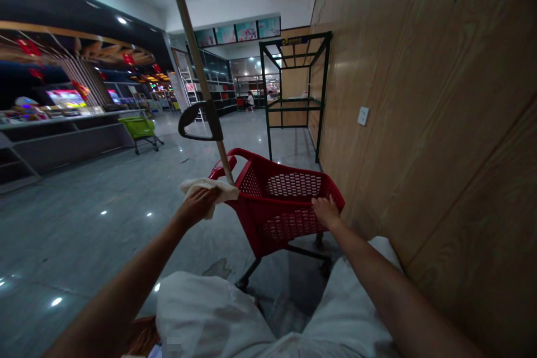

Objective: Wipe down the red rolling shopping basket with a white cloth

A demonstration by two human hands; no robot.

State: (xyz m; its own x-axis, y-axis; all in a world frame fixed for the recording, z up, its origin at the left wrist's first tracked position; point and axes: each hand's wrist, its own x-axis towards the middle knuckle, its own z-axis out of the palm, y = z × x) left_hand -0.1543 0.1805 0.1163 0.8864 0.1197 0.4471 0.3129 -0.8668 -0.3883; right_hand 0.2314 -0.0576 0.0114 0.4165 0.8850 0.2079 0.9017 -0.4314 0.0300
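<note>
A red plastic shopping cart [255,235] with perforated sides stands upright just in front of my knees. My left hand [200,205] grips a white cloth [226,190] at the cart's handle end, close to the red handle [222,169]. On the cart's near upper rim, towards the right end, rests my right hand [326,211], its fingers curled over the edge. A long pole [195,50] with a dark loop-shaped handle [201,121] rises at the cart's handle end; its lower end is hidden behind the cloth and cart.
A wood-panelled wall [419,123] with a socket [363,116] runs close along the right. Beyond the cart stands a dark metal frame rack [296,105]. A green cart [140,127] stands by a counter [71,145] at left. People are far back near shelves [218,89].
</note>
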